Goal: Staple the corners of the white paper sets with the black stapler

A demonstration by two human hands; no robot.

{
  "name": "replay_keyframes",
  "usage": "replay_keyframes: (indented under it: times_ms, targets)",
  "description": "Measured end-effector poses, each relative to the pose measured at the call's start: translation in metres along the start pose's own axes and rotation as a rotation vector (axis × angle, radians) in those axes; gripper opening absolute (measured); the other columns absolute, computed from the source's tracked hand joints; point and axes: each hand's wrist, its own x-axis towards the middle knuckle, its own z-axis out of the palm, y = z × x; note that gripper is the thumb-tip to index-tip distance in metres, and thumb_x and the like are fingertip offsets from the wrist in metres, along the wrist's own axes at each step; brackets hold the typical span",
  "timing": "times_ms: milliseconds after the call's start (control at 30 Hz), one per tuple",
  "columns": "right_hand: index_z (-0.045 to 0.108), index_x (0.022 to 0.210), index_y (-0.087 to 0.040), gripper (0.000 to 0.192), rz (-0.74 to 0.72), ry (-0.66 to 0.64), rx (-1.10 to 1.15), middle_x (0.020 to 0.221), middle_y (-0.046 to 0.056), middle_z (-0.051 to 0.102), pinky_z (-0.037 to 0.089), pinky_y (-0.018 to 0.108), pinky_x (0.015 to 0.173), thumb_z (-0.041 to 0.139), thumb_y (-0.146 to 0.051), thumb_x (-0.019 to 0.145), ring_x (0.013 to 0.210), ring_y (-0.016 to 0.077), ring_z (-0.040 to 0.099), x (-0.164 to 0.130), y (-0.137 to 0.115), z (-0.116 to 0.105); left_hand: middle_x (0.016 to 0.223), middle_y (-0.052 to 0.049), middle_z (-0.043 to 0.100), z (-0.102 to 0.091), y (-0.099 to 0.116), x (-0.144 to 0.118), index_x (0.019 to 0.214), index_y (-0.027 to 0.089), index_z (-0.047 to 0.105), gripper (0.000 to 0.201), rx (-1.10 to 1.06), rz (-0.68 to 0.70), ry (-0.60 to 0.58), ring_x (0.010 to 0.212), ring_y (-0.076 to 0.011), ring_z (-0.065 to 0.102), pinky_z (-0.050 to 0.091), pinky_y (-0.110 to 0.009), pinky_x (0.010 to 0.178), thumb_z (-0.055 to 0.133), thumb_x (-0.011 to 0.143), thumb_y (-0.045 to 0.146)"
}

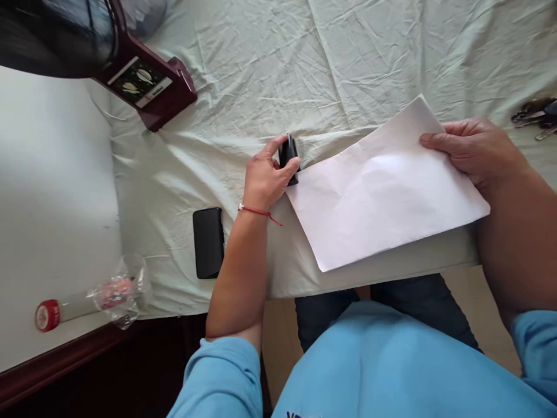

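Note:
My left hand [266, 179] is closed around a small black stapler [288, 153], thumb and fingers on either side of it. The stapler sits at the upper left corner of a stack of white paper [383, 191], whose edges show more than one sheet. My right hand [481, 148] grips the paper's right edge, with the thumb on top and the other fingers underneath. The sheets lie at a slant, near the table's front edge. What lies between the stapler's jaws is hidden.
A black phone [208, 242] lies left of my left forearm. Farther left is a clear tube with a red cap [47, 315], beside a crumpled plastic bag [119, 293]. A dark red appliance [161, 93] stands at the back left. Keys [537, 116] lie far right on the pale tablecloth [270, 64].

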Motion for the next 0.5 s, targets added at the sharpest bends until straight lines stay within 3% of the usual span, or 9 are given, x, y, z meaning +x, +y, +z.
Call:
replay_keyframes:
  times_ms: [100, 200, 333, 500]
  targets:
    - [0.069, 0.118, -0.016, 0.047, -0.021, -0.001, 0.023, 0.095, 0.007, 0.067, 0.048, 0.023, 0.048, 0.074, -0.044, 0.081, 0.056, 0.0103, 0.06, -0.003, 0.0, 0.005, 0.06, 0.009, 0.043, -0.007, -0.006, -0.013, 0.136, 0.023, 0.076, 0.052, -0.008, -0.025, 0.111, 0.056, -0.0113, 0.05, 0.042, -0.027, 0.061, 0.091, 0.088, 0.037]
    - [0.069, 0.117, -0.016, 0.046, -0.044, 0.024, 0.036, 0.095, 0.007, 0.068, 0.049, 0.022, 0.048, 0.074, -0.044, 0.081, 0.057, 0.0098, 0.06, -0.009, -0.002, 0.01, 0.061, 0.009, 0.043, -0.006, -0.011, -0.022, 0.136, 0.022, 0.074, 0.059, -0.039, -0.032, 0.202, 0.056, -0.0106, 0.047, 0.04, -0.027, 0.06, 0.089, 0.09, 0.055]
    - [0.071, 0.113, -0.019, 0.037, -0.035, 0.05, 0.051, 0.096, 0.006, 0.068, 0.051, 0.023, 0.049, 0.073, -0.04, 0.083, 0.059, 0.0101, 0.061, -0.017, -0.008, 0.013, 0.064, 0.006, 0.045, 0.004, -0.012, -0.03, 0.14, 0.025, 0.073, 0.071, -0.152, -0.026, 0.22, 0.061, -0.0123, 0.051, 0.04, -0.027, 0.061, 0.076, 0.092, 0.077]
    - [0.073, 0.109, -0.026, 0.035, -0.057, 0.111, -0.027, 0.093, 0.006, 0.068, 0.044, 0.018, 0.042, 0.075, -0.047, 0.081, 0.051, 0.0079, 0.055, -0.023, -0.01, 0.013, 0.073, 0.0, 0.055, 0.01, -0.012, -0.034, 0.136, 0.031, 0.077, 0.068, -0.317, -0.063, 0.252, 0.072, -0.0179, 0.063, 0.049, -0.031, 0.065, 0.072, 0.092, 0.081]
